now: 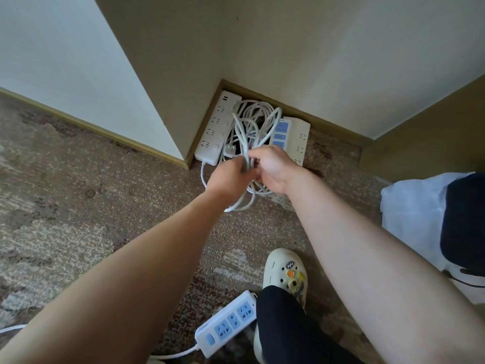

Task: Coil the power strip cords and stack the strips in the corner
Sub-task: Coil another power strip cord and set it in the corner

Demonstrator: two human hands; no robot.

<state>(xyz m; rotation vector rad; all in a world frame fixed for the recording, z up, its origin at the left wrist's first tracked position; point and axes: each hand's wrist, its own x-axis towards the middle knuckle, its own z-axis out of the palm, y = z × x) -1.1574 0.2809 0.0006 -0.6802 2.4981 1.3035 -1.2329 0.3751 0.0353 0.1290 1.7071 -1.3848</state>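
- Nearest the person, a white power strip with blue sockets lies on the carpet just beside a cream clog, its cord running off toward the lower left.
- At the right edge sits white cloth with something dark on it.
- Both arms reach forward to the middle of the view. The left hand has its fingers curled round a bundle of white cord; the right hand grips the same bundle from the other side, the two hands nearly touching.
- Loops of the cord hang below the hands and rise above them.
- Beyond the hands, in the corner of the room, a long white strip lies along the baseboard, with a plug next to it.
- To its right, partly behind the cord, lie a strip with blue sockets and a white one, side by side and touching.
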